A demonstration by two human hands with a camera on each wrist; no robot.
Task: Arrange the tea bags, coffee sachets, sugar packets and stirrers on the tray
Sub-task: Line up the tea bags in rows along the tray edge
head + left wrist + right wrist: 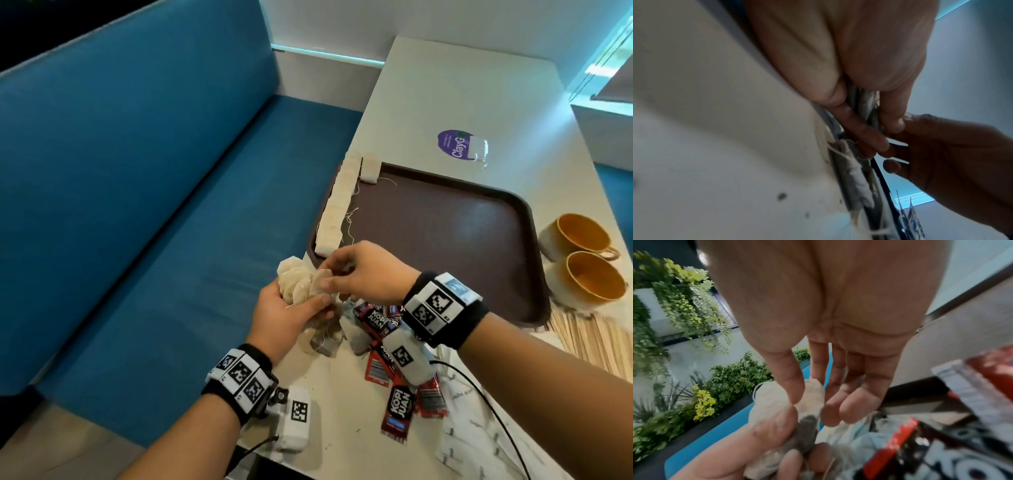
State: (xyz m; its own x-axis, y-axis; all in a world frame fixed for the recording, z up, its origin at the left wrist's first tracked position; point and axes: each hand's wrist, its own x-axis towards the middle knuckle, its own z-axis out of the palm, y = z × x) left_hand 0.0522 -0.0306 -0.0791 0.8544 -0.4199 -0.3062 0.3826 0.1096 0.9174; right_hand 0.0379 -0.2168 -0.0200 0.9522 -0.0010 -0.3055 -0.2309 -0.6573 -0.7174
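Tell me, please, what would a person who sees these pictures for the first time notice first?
Most striking are the two hands meeting at the table's near left edge: the left hand grips a bunch of tea bags and the right hand pinches one from it. Behind them, a row of tea bags lines the left rim of the brown tray; red coffee sachets lie scattered nearer.

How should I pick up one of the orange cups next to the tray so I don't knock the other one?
Take the nearer orange cup by its loop handle, coming in from the right side of the table. The two cups sit close together with the brown tray on their left, so the right looks like the freest way in. Its handle pokes out near the farther cup, so go gently.
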